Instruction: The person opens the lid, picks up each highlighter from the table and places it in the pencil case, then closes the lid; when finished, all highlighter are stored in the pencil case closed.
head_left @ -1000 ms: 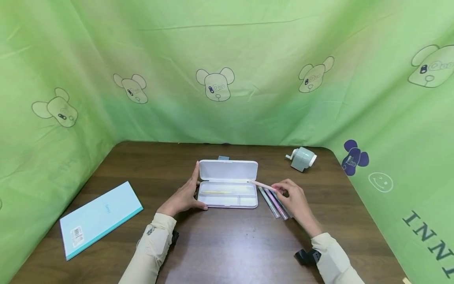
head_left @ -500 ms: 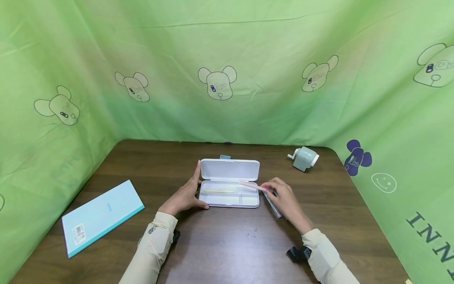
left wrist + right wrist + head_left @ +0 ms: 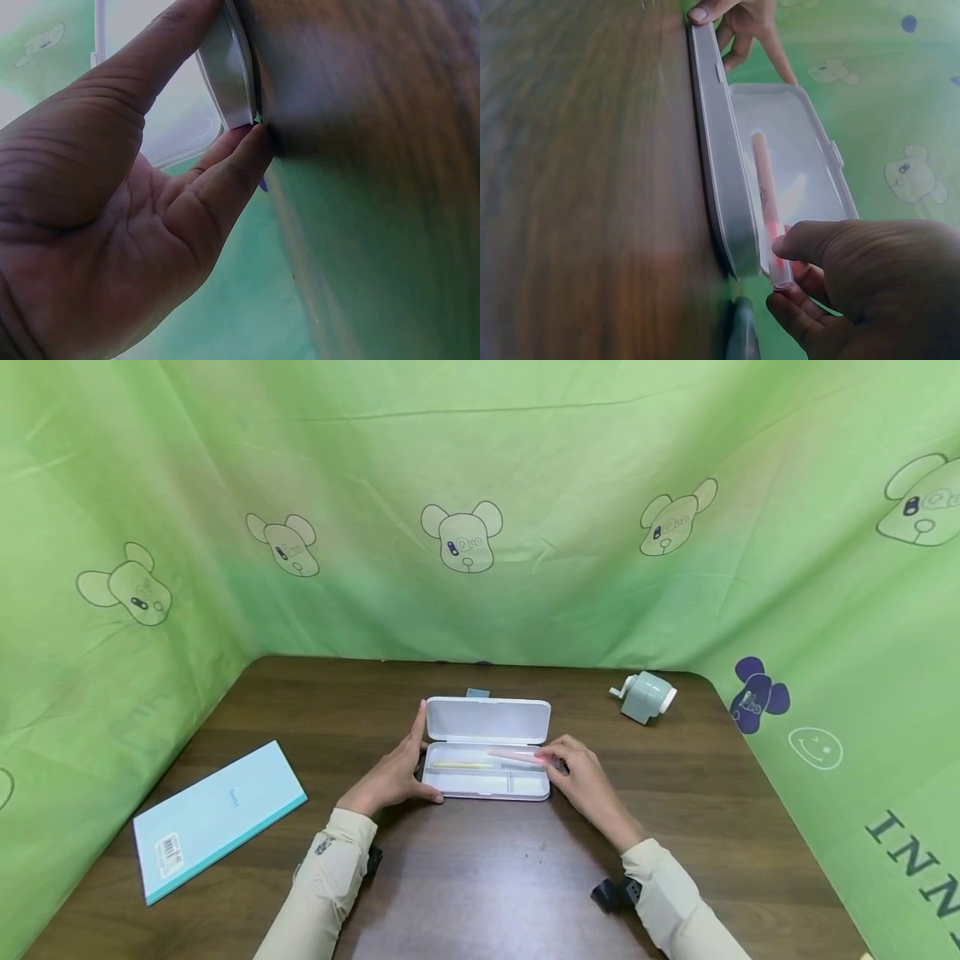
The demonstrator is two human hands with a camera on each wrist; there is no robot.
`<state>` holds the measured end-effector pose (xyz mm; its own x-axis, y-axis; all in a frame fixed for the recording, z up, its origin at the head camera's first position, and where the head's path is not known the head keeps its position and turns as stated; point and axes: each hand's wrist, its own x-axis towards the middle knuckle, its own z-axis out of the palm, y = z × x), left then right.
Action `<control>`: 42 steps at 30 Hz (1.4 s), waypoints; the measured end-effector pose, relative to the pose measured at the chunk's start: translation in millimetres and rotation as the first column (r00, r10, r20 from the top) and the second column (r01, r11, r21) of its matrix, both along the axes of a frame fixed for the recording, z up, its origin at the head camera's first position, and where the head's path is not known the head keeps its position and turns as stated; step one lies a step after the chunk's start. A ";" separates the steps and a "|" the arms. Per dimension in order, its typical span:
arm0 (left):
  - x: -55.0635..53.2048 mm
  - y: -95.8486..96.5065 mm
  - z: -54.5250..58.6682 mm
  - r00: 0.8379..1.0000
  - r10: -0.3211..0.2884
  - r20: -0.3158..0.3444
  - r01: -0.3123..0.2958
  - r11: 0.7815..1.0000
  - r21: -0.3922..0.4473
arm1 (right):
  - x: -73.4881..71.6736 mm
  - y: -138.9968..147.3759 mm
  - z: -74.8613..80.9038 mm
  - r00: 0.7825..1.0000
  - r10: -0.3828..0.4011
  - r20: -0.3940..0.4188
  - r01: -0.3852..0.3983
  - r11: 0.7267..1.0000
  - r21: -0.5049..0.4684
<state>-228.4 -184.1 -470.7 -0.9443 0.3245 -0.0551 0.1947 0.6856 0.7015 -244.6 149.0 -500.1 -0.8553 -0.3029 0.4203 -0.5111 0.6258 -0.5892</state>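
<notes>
An open white pencil case (image 3: 528, 787) lies on the table, its lid (image 3: 487, 720) tilted back. My left hand (image 3: 390, 781) grips its left end, thumb at the front corner and index finger up beside the lid. In the left wrist view the thumb and fingertips of my left hand (image 3: 142, 180) hold the case's end. My right hand (image 3: 588, 781) pinches a pink pen (image 3: 510, 754) by its right end over the back compartment. In the right wrist view the pink pen (image 3: 765, 180) shows a clear end at the fingertips. A yellow stick-like item (image 3: 461, 765) lies inside the case.
A pale blue notebook (image 3: 217, 822) lies at the left. A grey-blue crank pencil sharpener (image 3: 645, 697) stands at the back right. A dark rounded pen end (image 3: 742, 334) shows beside the case in the right wrist view. Green printed cloth (image 3: 337, 610) hangs behind the table.
My right hand has moved left with the pink pen, from beside the case to over its back compartment. The pens lying on the table are now hidden behind that hand. My left hand stays in place.
</notes>
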 end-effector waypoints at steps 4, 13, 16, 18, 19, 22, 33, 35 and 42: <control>0.1 -1.3 -1.4 1.000 -0.002 0.001 0.002 1.000 0.007 | -3.7 -9.2 -0.6 1.000 0.009 0.020 -0.008 1.000 -0.003; 0.1 -0.6 0.9 1.000 -0.010 -0.001 0.010 1.000 0.016 | -10.0 -32.2 0.7 0.999 0.038 0.011 -0.038 0.999 -0.012; 0.0 -0.3 1.2 1.000 -0.009 -0.007 0.009 1.000 0.015 | -11.0 -38.1 1.1 0.999 0.046 0.018 -0.045 0.999 -0.019; -0.1 -0.1 1.0 1.000 -0.007 -0.006 0.007 1.000 0.014 | -11.2 -41.4 1.0 0.999 0.050 0.022 -0.049 0.999 -0.020; -0.1 -0.1 0.9 1.000 -0.007 -0.005 0.007 1.000 0.013 | -11.4 -43.0 0.9 0.998 0.053 0.024 -0.052 0.998 -0.022; -0.2 -0.1 0.7 1.000 -0.003 0.000 0.003 1.000 0.017 | -11.5 -47.4 0.7 0.998 0.056 0.030 -0.056 0.998 -0.027; 0.0 -1.5 1.0 1.000 0.009 0.014 -0.009 1.000 0.018 | -14.2 -60.1 -0.3 0.994 0.108 -0.013 -0.108 0.994 -0.003; 0.0 -1.2 1.0 1.000 0.011 0.014 -0.011 1.000 0.017 | -14.7 -62.0 -1.5 0.993 0.114 -0.013 -0.114 0.993 -0.004; 0.1 0.3 1.7 1.000 0.010 0.008 -0.010 1.000 0.017 | -14.4 -68.2 -0.3 0.994 0.107 0.022 -0.107 0.994 0.012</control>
<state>-228.3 -183.8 -469.0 -0.9471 0.3158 -0.0574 0.1819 0.6755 0.7145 -259.0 80.8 -500.4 -0.8264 -0.3988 0.3975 -0.5630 0.5757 -0.5930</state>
